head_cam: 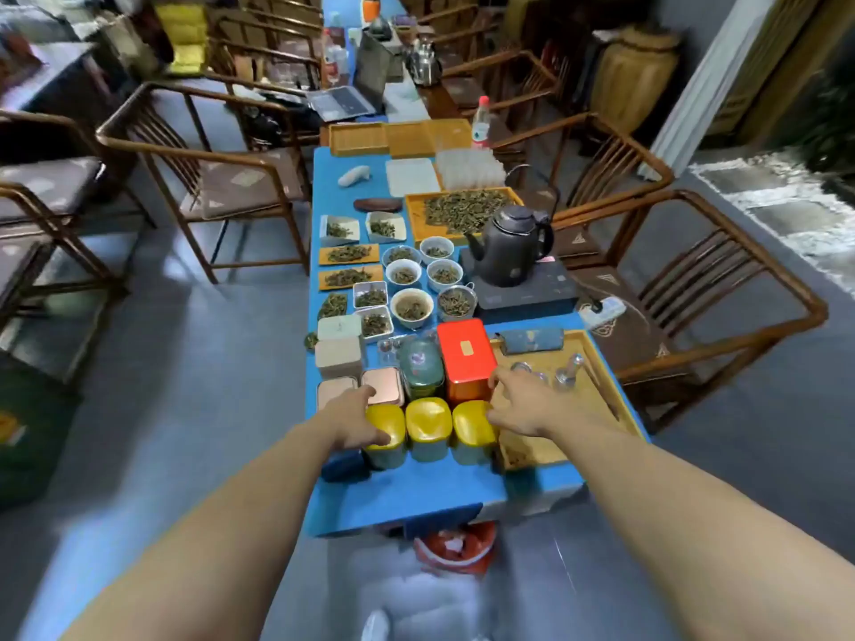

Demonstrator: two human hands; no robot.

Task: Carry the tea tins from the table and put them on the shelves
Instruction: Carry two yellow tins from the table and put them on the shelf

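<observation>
Open hands (358, 421) (520, 402) flanking glossy rounded yellow tins (428, 421)

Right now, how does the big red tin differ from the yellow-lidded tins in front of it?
The red tin is taller and boxier, with flat sides and a small gold label on its lid; the three yellow-lidded tins are shorter, with rounded, plain lids. The red tin stands alone behind them, while the yellow-lidded tins sit side by side in a row at the table's near end. The left hand touches one yellow lid; the right hand reaches between both kinds. All stand upright and closed.
</observation>
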